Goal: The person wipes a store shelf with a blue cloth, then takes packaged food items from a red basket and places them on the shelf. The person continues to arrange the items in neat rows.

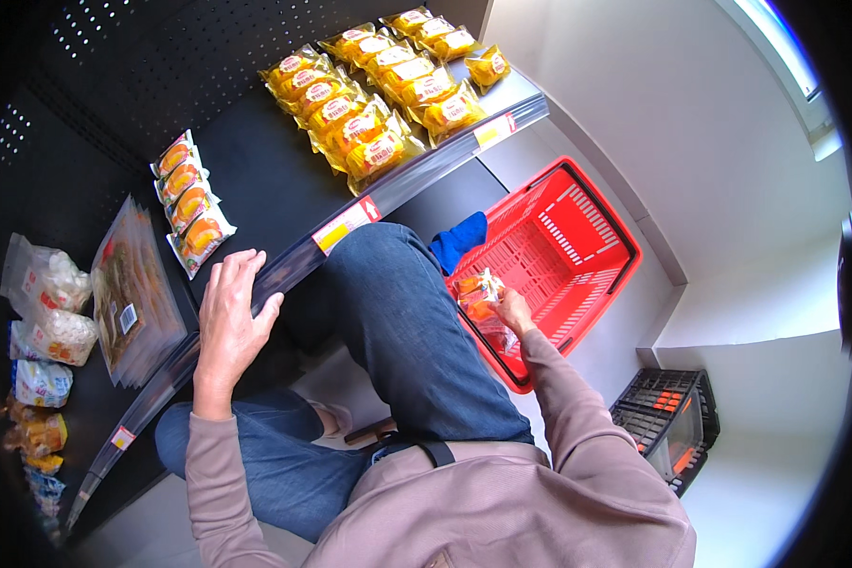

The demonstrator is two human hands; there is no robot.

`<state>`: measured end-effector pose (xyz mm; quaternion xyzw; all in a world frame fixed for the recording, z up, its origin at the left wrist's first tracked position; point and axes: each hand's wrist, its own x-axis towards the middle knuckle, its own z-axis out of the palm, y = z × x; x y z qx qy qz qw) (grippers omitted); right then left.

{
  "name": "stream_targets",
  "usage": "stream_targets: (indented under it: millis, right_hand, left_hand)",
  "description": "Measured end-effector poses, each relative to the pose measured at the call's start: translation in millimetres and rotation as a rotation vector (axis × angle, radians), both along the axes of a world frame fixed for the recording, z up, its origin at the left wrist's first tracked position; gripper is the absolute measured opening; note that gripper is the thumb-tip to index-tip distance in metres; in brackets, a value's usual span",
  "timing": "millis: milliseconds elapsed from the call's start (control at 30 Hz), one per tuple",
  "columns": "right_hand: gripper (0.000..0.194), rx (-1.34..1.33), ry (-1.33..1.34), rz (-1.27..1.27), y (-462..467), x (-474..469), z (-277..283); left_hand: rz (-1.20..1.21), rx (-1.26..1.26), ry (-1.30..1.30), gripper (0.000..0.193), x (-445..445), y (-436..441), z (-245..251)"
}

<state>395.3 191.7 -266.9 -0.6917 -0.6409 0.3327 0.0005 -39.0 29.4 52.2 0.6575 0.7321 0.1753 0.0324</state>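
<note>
My right hand (514, 311) reaches down into a red plastic shopping basket (603, 273) on the floor. Its fingers close on an orange-and-white snack packet (477, 290), partly hidden by them. Below that packet a clear wrapper (498, 335) shows in the basket. My left hand (233, 319) is at the front edge of a black shelf (255, 177), thumb apart from the fingers, holding nothing. Just beyond its fingertips stands a row of several white packets with orange pictures (192, 202). A blue cloth (461, 240) hangs over the basket's near rim, beside my knee.
Yellow-wrapped cakes (369, 99) stand in rows at the shelf's far end. Left lie flat clear packs (138, 298) and white bagged goods (57, 305). A clear price rail (426, 174) runs along the front edge. A black crate (664, 426) stands by the white wall (681, 142).
</note>
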Motion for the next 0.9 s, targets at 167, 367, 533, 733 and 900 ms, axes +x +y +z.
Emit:
stream_targets:
  millis: [167, 367, 533, 733, 900]
  right_hand:
    - [0.039, 0.056, -0.046, 0.035, -4.7, -11.1, -16.7]
    - [0.025, 0.169, 0.114, -0.003, 4.2, 45.9, -39.9]
    - [0.013, 0.138, 0.858, -0.337, 0.7, 52.2, 92.2]
    - [0.014, 0.256, 1.394, -0.177, 7.6, -13.4, 260.3]
    - [0.014, 0.159, 1.261, 0.171, -24.6, -155.8, 342.9]
  left_hand:
    - [0.012, -0.005, 0.009, 0.055, 2.2, -1.0, 0.4]
    - [0.008, 0.054, 0.015, 0.058, -1.1, 0.6, -12.5]
    - [0.061, 0.069, -0.024, 0.059, -3.0, -17.2, -16.4]
    - [0.209, 0.317, -0.420, 0.037, -12.4, -20.2, -12.0]
    - [0.276, 0.322, -1.039, 0.030, -23.6, -40.8, -6.3]
